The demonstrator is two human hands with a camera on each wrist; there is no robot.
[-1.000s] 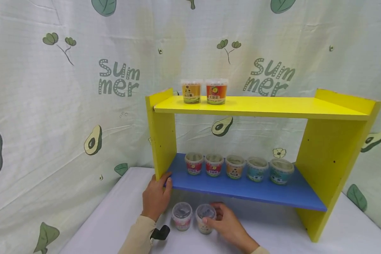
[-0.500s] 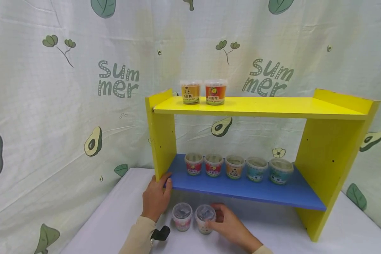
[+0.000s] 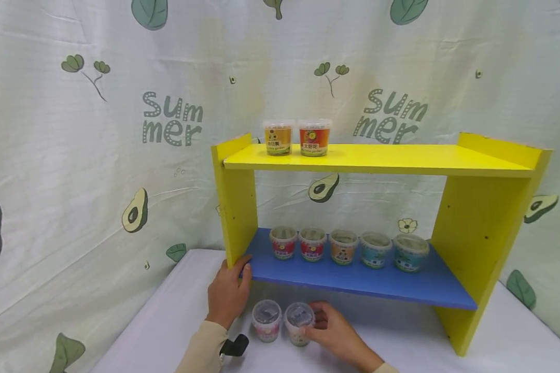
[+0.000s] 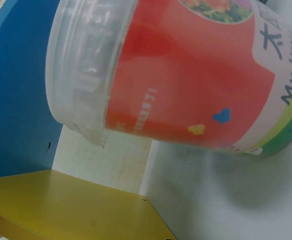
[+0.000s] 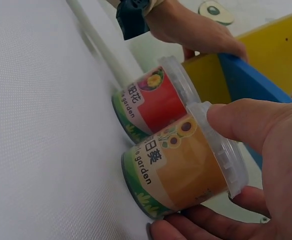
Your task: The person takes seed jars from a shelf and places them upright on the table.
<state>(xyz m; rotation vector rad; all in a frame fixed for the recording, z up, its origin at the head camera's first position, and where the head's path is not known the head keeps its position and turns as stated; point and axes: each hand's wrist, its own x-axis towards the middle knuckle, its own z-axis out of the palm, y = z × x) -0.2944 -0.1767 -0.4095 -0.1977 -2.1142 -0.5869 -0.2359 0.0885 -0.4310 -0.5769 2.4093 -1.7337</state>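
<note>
My left hand [image 3: 227, 292] grips the lower front corner of the yellow and blue shelf unit [image 3: 235, 217], at its left side panel. My right hand [image 3: 333, 331] holds an orange lidded plastic cup [image 5: 186, 165] with a sunflower label, thumb at the lid's rim and fingers round the far side. That cup is upright on the white table below the blue board. Close on its left stands a red lidded plastic cup [image 5: 158, 102], also upright and untouched by either hand. The same red cup [image 4: 186, 75] fills much of the left wrist view.
Several lidded cups stand in a row on the blue board [image 3: 354, 282]: two red [image 3: 283, 243], one orange [image 3: 343, 248] and two blue [image 3: 375, 251]. Two more cups [image 3: 278, 139] sit at the left of the yellow top board [image 3: 401, 155]. A printed curtain [image 3: 98, 181] hangs behind.
The head view has tilted slightly, so everything sits a little lower in it. Both hands keep their places on the shelf unit and the orange cup.
</note>
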